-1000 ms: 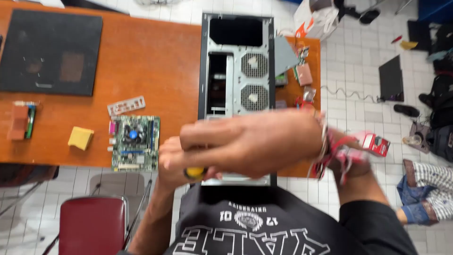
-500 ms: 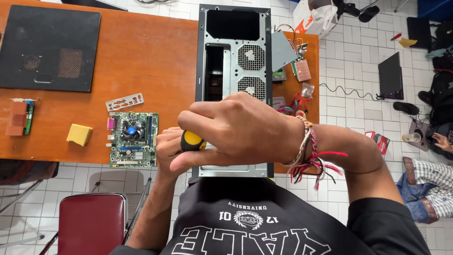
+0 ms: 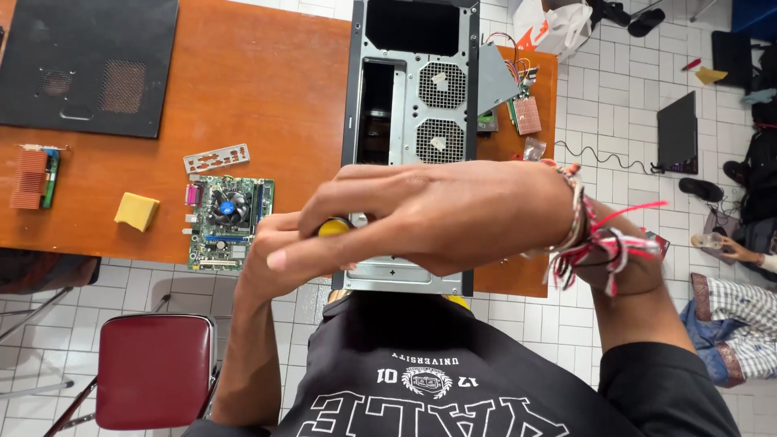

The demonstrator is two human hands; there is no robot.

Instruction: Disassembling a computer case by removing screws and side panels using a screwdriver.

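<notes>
Both my hands meet over the near end of an open grey computer case (image 3: 413, 97) that lies on the orange table (image 3: 267, 89). My left hand (image 3: 267, 259) comes up from the lower left and is closed around a yellow-handled screwdriver (image 3: 333, 227). Only the handle's top shows. My right hand (image 3: 437, 214), with string bracelets at the wrist, lies across the left hand, its fingers wrapped over the handle. The screwdriver's shaft and tip are hidden under my hands.
Left of the case lie a green motherboard (image 3: 229, 212), a metal port plate (image 3: 216, 158), a yellow block (image 3: 137, 211), a card with a copper heatsink (image 3: 34, 174) and the black side panel (image 3: 89, 65). A red chair (image 3: 154, 368) stands below. Another person (image 3: 728, 307) sits on the floor at the right.
My joined hands with the screwdriver have moved up from the table's near edge onto the case's near end. The right hand has stayed over the left.
</notes>
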